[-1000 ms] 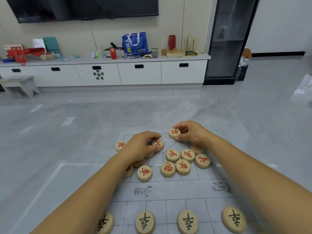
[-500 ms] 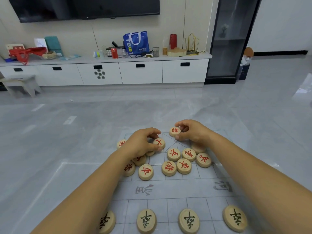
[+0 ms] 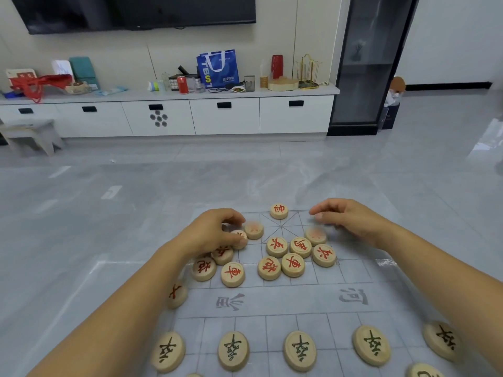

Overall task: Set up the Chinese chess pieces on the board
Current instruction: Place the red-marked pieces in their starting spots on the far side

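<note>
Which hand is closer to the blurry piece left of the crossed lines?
Left. The left hand sits right beside the blurry piece; the right hand is across the crossed lines.

Bare forearms, bare L hand (image 3: 211, 235) & R hand (image 3: 351, 221)

Bright even indoor light, glare on glossy floor (image 3: 487, 137), fisheye bending at edges

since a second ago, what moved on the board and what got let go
The right hand let go of the far red piece at the edge of the board and drew away to the right, its grip open. The left hand still pinches a nearer red piece in the same place. The middle cluster and the black row stayed put.
</note>
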The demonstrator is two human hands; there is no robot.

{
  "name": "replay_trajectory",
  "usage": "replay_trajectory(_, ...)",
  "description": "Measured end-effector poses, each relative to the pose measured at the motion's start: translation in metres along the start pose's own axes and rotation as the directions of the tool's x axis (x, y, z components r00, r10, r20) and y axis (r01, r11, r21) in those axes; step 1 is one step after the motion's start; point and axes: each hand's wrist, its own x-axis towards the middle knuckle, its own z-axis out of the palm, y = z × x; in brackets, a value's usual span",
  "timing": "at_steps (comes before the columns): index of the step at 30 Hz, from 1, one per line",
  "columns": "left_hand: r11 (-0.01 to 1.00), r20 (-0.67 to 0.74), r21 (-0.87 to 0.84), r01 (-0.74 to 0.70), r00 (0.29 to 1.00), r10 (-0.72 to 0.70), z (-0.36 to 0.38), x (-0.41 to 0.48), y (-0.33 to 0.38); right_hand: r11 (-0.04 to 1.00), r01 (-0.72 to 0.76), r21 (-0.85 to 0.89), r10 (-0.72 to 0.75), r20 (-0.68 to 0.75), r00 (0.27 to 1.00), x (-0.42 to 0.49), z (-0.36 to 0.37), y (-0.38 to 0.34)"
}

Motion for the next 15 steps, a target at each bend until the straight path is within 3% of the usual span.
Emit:
replay_trajectory(5, 0.999, -0.062, -0.045, -0.028, 0.998, 0.025, -0.002, -0.002, -0.002, 0.996, 0.062, -0.064, -0.055, 0.113, 0.992, -0.007, 0.020, -0.014)
replay_trajectory(11, 0.996, -0.142, -0.093, -0.009, 0.990, -0.004, 0.002, 0.004, 0.007, 0.994, 0.068, -0.082, -0.069, -0.007, 0.998, -0.011, 0.016, -0.020)
replay_trajectory(13, 1.000, -0.076, -0.019, -0.022, 0.997, 0.020, 0.006, 0.007, 0.013, 0.996, 0.036, -0.084, -0.038, -0.019, 0.999, -0.013, 0.014, -0.017)
replay_trajectory(15, 0.975, 0.016, 0.217, -0.038, 0.999, 0.036, 0.012, 0.013, 0.021, 0.995, 0.025, -0.099, -0.027, -0.015, 1.000, -0.016, 0.013, -0.014)
